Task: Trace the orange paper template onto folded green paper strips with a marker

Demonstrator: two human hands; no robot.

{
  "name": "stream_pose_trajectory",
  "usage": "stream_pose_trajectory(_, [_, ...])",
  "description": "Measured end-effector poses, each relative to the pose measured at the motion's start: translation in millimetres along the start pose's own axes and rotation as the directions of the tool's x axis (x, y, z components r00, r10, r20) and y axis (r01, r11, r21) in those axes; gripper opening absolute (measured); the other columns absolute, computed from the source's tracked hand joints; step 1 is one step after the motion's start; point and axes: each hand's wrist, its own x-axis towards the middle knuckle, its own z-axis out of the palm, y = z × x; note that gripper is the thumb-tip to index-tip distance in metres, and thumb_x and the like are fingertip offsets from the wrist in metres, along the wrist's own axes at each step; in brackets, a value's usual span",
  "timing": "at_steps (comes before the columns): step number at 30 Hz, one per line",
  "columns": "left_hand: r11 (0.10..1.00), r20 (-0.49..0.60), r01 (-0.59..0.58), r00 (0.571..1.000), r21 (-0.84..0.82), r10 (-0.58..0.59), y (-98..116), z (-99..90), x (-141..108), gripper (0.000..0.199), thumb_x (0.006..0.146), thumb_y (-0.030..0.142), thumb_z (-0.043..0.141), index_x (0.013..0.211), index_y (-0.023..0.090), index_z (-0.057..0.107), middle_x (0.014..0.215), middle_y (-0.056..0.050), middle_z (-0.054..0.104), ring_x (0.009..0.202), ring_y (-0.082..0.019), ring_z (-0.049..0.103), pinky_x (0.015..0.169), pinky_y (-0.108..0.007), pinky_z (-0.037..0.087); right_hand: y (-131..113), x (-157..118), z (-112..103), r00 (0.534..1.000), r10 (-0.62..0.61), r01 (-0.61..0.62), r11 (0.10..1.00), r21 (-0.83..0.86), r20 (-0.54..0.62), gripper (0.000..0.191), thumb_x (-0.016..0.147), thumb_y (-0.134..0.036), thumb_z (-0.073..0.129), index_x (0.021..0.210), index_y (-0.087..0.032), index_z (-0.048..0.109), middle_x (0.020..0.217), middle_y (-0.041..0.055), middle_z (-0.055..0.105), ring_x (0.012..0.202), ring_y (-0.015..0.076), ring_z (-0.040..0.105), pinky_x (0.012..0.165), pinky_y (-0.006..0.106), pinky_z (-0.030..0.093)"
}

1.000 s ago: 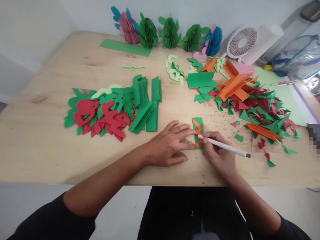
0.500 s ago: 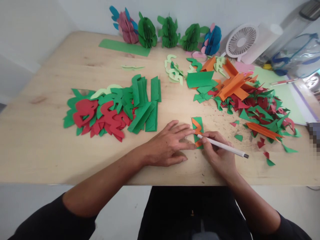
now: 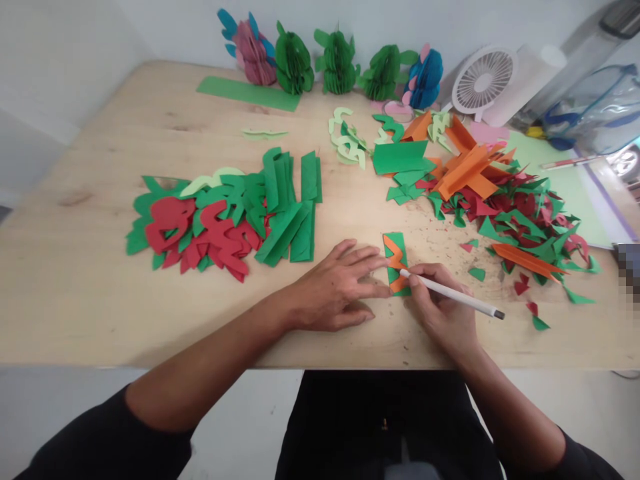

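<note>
Near the table's front edge, a green paper strip [image 3: 400, 240] lies flat with a zigzag orange cut-out [image 3: 395, 255] on top of it. My left hand [image 3: 343, 290] rests on the table with its fingers spread, and the fingertips touch the left side of the two papers. From the right, my right hand [image 3: 445, 310] grips a white pen [image 3: 455, 294]. The pen's tip is at the lower right part of the orange cut-out, and its dark end points to the right.
Red cut-outs [image 3: 220, 233] and folded green pieces [image 3: 285, 233] are heaped on the left. Scraps [image 3: 525, 213] and folded orange paper [image 3: 467, 167] cover the right. Paper honeycomb figures [image 3: 295, 63] and a small white fan [image 3: 484, 80] stand along the back.
My right hand and the pen have moved slightly to the right along the orange cut-out. My left hand has stayed in place on the papers.
</note>
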Motion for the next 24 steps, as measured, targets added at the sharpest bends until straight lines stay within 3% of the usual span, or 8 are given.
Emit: stream_pose_trajectory(24, [1.0,-0.005,0.0,1.0,0.008,0.0,-0.4,2.3,-0.2,0.04,0.089,0.039,0.06,0.128,0.03,0.06,0.148,-0.01,0.044,0.139,-0.033,0.035,0.114,-0.057,0.02,-2.0,-4.6,-7.3,1.0,-0.026,0.026,0.997,-0.069,0.003,0.009,0.089,-0.028,0.057,0.085,-0.023,0.063,0.072,-0.001,0.07,0.061,0.0128,0.063,0.059,0.024,0.049])
